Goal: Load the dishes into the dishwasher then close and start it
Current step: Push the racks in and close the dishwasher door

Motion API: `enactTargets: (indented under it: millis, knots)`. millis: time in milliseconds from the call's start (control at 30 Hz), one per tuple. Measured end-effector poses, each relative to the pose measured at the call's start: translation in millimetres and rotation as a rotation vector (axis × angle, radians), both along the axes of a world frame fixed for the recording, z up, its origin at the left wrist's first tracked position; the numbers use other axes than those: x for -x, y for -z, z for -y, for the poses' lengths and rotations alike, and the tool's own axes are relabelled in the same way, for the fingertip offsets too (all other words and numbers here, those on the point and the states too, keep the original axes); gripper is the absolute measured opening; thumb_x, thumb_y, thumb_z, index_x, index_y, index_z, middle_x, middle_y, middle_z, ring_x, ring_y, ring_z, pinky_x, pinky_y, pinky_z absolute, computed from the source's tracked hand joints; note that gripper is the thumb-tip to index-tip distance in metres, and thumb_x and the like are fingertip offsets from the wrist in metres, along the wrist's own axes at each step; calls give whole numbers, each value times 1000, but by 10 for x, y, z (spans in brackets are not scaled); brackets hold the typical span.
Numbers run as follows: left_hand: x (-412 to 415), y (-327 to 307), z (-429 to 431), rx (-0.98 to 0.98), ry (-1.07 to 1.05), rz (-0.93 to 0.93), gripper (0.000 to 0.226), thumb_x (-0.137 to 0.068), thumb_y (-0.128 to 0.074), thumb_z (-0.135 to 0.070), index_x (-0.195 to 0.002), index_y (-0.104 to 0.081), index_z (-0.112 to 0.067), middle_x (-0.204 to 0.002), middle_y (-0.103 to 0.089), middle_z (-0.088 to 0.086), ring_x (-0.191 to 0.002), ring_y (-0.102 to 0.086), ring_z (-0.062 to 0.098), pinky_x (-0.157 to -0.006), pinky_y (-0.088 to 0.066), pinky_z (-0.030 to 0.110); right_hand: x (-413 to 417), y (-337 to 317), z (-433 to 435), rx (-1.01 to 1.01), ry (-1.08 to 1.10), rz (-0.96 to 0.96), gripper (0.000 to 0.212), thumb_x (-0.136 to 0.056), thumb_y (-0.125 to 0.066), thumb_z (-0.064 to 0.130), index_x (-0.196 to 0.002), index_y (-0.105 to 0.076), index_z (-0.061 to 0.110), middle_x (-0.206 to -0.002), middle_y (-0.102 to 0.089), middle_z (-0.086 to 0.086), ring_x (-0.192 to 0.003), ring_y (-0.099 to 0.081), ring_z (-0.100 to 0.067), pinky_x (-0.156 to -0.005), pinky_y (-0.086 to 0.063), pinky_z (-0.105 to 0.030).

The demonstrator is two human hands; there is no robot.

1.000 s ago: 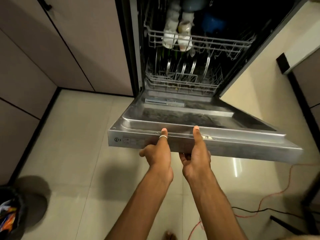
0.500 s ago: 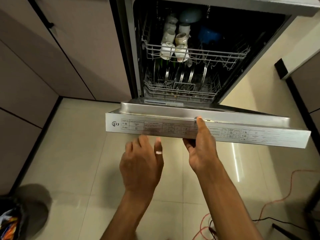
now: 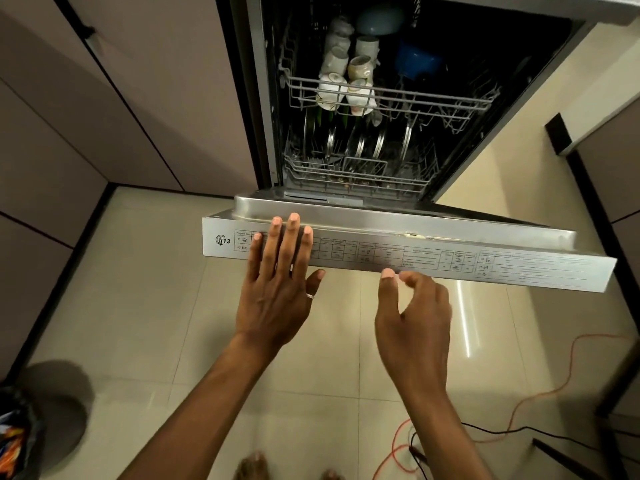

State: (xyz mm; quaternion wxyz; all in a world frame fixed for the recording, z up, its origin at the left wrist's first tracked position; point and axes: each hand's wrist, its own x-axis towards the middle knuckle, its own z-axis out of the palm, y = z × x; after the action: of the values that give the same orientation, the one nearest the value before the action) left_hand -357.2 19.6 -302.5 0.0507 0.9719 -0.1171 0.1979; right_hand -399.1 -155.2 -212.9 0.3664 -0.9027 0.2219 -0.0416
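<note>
The dishwasher door (image 3: pixel 450 261) is partly raised, its top edge with the printed program panel facing me. My left hand (image 3: pixel 280 278) lies flat with straight fingers on the left part of that panel, a ring on the thumb. My right hand (image 3: pixel 412 310) hovers just below the door's edge, fingers loosely curled, holding nothing. Inside, the upper rack (image 3: pixel 433 100) carries several white cups (image 3: pixel 332 88) and a blue bowl (image 3: pixel 415 58). The lower rack (image 3: pixel 311 168) holds several upright steel plates (image 3: pixel 381 140).
Beige cabinet fronts (image 3: pixel 145 98) stand to the left of the dishwasher. A dark bin (image 3: pixel 20 438) sits at the bottom left on the tiled floor. Orange and black cables (image 3: pixel 554 386) trail across the floor at the right. My feet show at the bottom edge.
The door has swung further up. My left hand let go below, then rose and laid its fingers flat on the panel. My right hand released the edge and dropped just beneath it.
</note>
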Motion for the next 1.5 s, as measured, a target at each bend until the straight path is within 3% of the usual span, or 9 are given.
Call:
enactTargets:
  millis: [33,100,167,300,567,767,1067,1500]
  knots:
    - [1,24,-1,-9,0,-3,73,-105,-47,-46,-160,-18,-5,-167,-14,20,-155,-10,38,-124,-17,57,25,91,19,219,-92,75,51,-101,-43,51,-137,-50,16,-143,-50,-8,-136,-42,-24,-106,-43,-40]
    - [-3,61,-5,-26,3,-3,75,-106,-44,-47,-160,-14,-6,-167,-11,20,-155,-8,38,-124,-15,58,6,270,53,502,-233,184,67,-103,-42,49,-155,-30,9,-163,-25,-16,-154,-15,-32,-124,-18,-49]
    - [-16,98,3,-19,3,15,76,-105,-45,-48,-160,-14,-6,-167,-10,20,-155,-8,39,-124,-14,58,-79,455,91,638,-363,239,78,-102,-43,50,-159,-18,5,-167,-7,-18,-155,-1,-35,-125,-6,-53]
    - [-45,147,15,3,-4,49,79,-104,-46,-51,-160,-9,-9,-167,-10,18,-155,-9,38,-125,-13,56,-288,773,166,771,-493,252,83,-102,-45,53,-160,-9,5,-167,-2,-19,-155,4,-35,-125,-6,-56]
    - [-127,152,-8,-18,2,70,83,-103,-48,-52,-159,-4,-10,-166,-7,17,-156,-2,35,-126,-8,51,-435,969,190,824,-449,333,85,-102,-45,51,-159,0,8,-167,0,-16,-155,6,-32,-125,-1,-54]
    - [-323,-7,-13,-38,3,101,77,-104,-45,-53,-158,-13,-9,-166,-10,17,-155,-11,37,-126,-11,52,-658,871,195,834,-417,403,81,-102,-47,50,-158,-7,8,-166,-8,-16,-156,3,-31,-124,-5,-55]
    - [-1026,-536,20,-18,-23,173,70,-105,-44,-51,-157,-31,-5,-164,-26,19,-153,-21,36,-125,-16,50,-1396,418,187,896,-329,522,71,-104,-44,50,-156,-23,8,-165,-24,-14,-154,-17,-32,-122,-17,-56]
    - [-2039,-1083,43,-12,-2,139,73,-103,-40,-56,-156,-31,-6,-165,-26,17,-153,-22,34,-124,-15,48,-2412,-96,205,906,-285,528,71,-101,-42,56,-153,-37,7,-163,-31,-11,-152,-25,-29,-123,-16,-51]
